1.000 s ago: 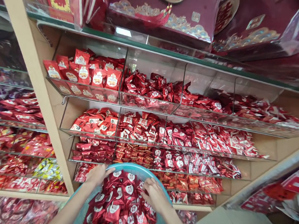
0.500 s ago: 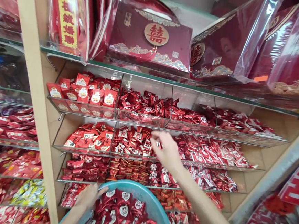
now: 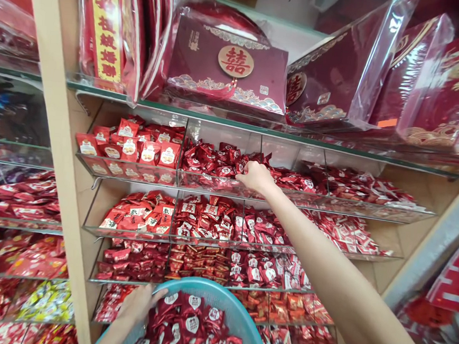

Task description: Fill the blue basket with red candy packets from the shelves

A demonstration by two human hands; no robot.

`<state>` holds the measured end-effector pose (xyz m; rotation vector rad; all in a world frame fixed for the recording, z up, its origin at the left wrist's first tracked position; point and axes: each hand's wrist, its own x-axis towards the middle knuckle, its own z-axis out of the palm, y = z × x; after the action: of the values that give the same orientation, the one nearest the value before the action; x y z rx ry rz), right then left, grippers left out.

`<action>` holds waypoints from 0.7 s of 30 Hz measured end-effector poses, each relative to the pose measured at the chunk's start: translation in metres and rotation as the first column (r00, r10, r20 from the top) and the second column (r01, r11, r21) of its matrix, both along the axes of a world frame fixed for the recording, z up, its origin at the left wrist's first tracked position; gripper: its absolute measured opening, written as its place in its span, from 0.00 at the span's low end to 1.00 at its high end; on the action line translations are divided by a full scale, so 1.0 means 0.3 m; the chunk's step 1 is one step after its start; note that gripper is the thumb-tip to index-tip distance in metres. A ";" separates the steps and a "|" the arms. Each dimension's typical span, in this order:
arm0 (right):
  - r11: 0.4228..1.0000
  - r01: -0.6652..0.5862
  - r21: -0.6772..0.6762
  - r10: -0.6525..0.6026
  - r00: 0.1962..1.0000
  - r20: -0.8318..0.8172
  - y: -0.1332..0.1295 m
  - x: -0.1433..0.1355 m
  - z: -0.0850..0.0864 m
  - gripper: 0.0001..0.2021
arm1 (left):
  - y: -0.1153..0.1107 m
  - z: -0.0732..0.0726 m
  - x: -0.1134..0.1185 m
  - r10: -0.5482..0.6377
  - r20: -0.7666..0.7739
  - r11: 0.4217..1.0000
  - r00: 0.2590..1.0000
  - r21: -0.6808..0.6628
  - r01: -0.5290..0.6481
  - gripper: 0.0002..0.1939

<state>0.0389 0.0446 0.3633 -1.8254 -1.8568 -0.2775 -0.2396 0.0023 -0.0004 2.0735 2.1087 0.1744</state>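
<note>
My left hand (image 3: pixel 136 305) grips the rim of a turquoise plastic basket (image 3: pixel 243 305) at the bottom of the view. Inside lie many dark red candy packets (image 3: pixel 191 325) with white round labels. Stretched up to the top candy shelf, my right hand (image 3: pixel 256 177) is at the front edge of a compartment, beside small dark red packets (image 3: pixel 225 170). Its fingers are curled and closed; whether anything is between them is hidden. The right forearm crosses in front of the lower compartments.
Clear dividers and front lips split the shelves (image 3: pixel 204 241) into compartments of red packets. Above, a glass shelf (image 3: pixel 218 119) carries maroon gift boxes (image 3: pixel 228 90) in plastic. A wooden post (image 3: pixel 54 126) stands at left, with more candy shelves beyond it.
My right hand has risen from in front of the second candy shelf to the top one, and its fingers have curled in. The left hand keeps its grip on the basket rim.
</note>
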 end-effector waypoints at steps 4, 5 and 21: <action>0.999 -0.027 -0.021 0.024 0.993 -0.112 -0.002 -0.001 0.003 0.16 | -0.005 0.011 0.003 0.003 0.018 1.000 1.000 -0.006 -0.003 0.27; 0.999 -0.031 -0.009 0.029 0.991 -0.129 -0.002 0.000 0.001 0.17 | -0.005 0.013 0.003 0.002 0.020 1.000 1.000 -0.008 -0.002 0.26; 0.954 -0.130 0.270 0.259 0.812 -0.523 -0.014 0.062 -0.001 0.15 | -0.008 0.019 0.007 0.007 0.031 1.000 0.999 -0.013 -0.006 0.29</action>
<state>0.0576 0.0405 0.3630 -1.3549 -1.5070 0.1153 -0.2374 -0.0002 0.0053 2.0433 2.0933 0.1922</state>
